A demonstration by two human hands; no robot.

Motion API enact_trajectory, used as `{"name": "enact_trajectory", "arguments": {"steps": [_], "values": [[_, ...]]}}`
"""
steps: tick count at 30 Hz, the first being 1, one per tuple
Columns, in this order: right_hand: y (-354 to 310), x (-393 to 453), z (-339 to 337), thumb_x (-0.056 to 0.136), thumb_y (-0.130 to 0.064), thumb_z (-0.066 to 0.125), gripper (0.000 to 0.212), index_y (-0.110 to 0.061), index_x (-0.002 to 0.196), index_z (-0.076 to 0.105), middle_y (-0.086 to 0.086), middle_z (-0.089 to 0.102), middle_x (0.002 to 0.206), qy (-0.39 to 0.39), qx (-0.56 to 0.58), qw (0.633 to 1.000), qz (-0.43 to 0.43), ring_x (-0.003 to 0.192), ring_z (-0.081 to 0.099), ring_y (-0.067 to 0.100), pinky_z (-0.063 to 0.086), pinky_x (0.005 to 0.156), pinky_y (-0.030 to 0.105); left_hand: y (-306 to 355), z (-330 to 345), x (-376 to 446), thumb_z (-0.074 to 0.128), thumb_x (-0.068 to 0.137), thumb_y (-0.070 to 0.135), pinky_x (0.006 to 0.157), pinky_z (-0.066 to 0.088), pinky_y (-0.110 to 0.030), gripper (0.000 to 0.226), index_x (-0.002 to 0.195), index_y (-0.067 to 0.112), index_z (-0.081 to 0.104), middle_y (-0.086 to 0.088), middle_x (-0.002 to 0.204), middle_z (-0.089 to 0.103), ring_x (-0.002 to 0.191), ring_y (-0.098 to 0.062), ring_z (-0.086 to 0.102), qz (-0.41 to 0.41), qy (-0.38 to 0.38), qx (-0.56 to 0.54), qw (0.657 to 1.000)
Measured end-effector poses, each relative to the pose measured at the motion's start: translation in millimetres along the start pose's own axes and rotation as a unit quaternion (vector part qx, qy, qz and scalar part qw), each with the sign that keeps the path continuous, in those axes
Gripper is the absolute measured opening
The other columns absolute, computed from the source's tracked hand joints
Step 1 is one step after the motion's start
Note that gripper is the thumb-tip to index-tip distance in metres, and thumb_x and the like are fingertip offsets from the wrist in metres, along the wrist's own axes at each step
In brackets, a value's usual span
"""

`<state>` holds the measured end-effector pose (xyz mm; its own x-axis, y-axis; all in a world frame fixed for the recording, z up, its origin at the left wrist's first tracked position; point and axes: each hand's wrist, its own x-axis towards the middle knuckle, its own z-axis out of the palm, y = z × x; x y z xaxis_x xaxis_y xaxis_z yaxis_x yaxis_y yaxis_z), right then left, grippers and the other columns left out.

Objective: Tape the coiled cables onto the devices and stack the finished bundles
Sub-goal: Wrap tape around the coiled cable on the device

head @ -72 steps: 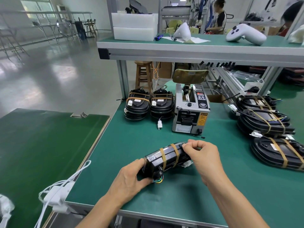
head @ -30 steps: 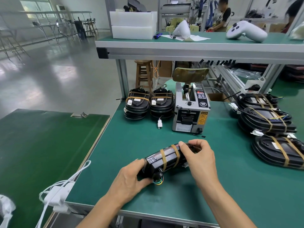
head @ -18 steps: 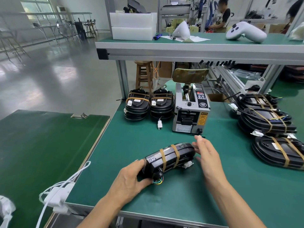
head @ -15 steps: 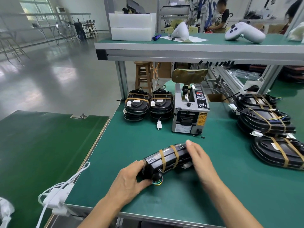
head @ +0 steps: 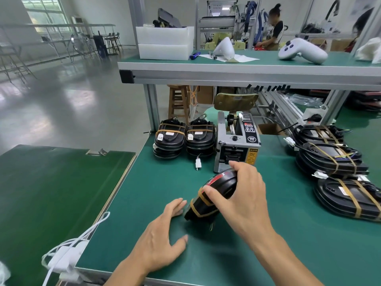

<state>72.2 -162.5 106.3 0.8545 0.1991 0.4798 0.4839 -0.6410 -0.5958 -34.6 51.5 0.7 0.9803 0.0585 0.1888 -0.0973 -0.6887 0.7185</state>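
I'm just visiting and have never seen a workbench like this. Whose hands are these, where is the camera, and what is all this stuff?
This is one picture from a camera worn on a person's head, looking down at their own bare hands. The right hand grips a black device bound with tan tape and tilts it up off the green bench. The left hand lies open beside it. Behind stands a grey tape dispenser. Two finished stacks sit left of it, and more taped bundles lie on the right.

Black device (head: pixel 214 195) with tan tape bands (head: pixel 203 198) and red stripe; green table mat (head: pixel 309 234); grey tape dispenser (head: pixel 237 149), yellow warning label.
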Motion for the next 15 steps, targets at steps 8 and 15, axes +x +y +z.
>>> {"name": "enact_trajectory", "arguments": {"steps": [8, 15], "values": [[-28, -30, 33, 0.072, -0.062, 0.08, 0.082, -0.012, 0.134, 0.061, 0.01, 0.056, 0.139, 0.014, -0.07, 0.986, -0.15, 0.131, 0.051, 0.033, 0.035, 0.114, 0.054, 1, -1, 1, 0.07, 0.091, 0.058, 0.114, 0.046, -0.021, 0.088, 0.165, 0.053, 0.023, 0.034, 0.153, 0.054, 0.136, 0.008, 0.056, 0.005, 0.011, -0.051, 0.999], [-28, -11, 19, 0.093, -0.062, 0.062, 0.06, -0.017, 0.132, 0.067, -0.002, 0.061, 0.14, 0.014, 0.083, 0.985, -0.151, 0.137, 0.051, 0.014, 0.029, 0.123, 0.042, -11, 5, 0, 0.064, 0.091, 0.07, 0.082, 0.055, -0.019, 0.046, 0.131, 0.067, 0.041, 0.032, 0.105, 0.073, 0.091, 0.004, 0.072, 0.005, 0.076, -0.045, 0.996]]}}
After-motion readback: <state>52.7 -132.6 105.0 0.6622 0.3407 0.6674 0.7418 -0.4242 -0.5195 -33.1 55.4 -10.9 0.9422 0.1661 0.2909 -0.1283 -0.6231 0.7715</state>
